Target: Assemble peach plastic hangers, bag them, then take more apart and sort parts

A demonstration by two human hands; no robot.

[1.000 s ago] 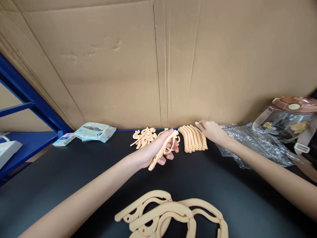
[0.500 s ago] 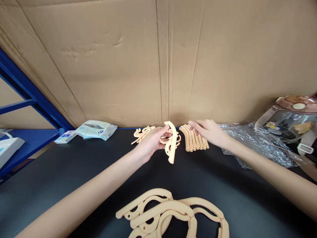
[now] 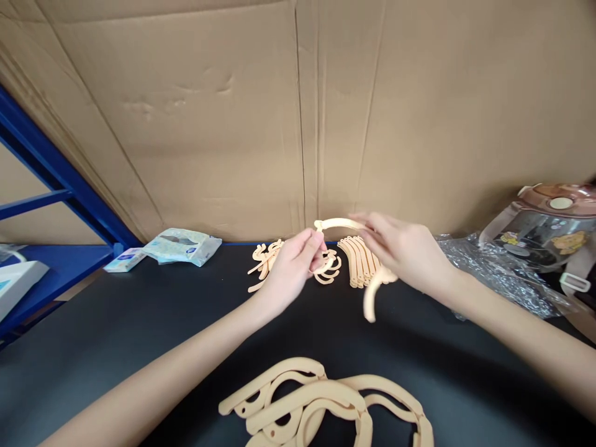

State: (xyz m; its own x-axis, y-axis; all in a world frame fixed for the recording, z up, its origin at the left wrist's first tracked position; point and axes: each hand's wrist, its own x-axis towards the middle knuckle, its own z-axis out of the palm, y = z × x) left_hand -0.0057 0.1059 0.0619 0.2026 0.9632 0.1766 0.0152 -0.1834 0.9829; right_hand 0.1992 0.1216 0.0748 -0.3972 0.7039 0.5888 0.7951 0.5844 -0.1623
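My left hand [image 3: 295, 257] is closed, thumb and fingers pinching a beige plastic hanger part that is mostly hidden in the grip. A curved beige hanger arm [image 3: 339, 222] stretches from the left fingertips to my right hand [image 3: 403, 248], whose fingers close on its far end. Below the right hand hangs another curved beige piece [image 3: 370, 301], blurred; whether it joins the arm I cannot tell. Behind the hands lie a neat row of hanger arms [image 3: 357, 264], a loose pile of hook-like parts [image 3: 265, 256] and some curved pieces [image 3: 331, 273].
Folded beige hangers [image 3: 307, 397] overlap on the black table [image 3: 186, 347] close to me. At the back left are a tissue pack [image 3: 181, 245] and a small box [image 3: 125, 260]. Clear plastic wrap [image 3: 503, 279] and a strapped bottle [image 3: 540, 223] stand right. Cardboard [image 3: 209, 124] rises behind.
My right hand has come from the row of arms toward the left hand, now with curved beige pieces. The arm that stood upright at my left hand now reaches sideways or is turned out of sight.
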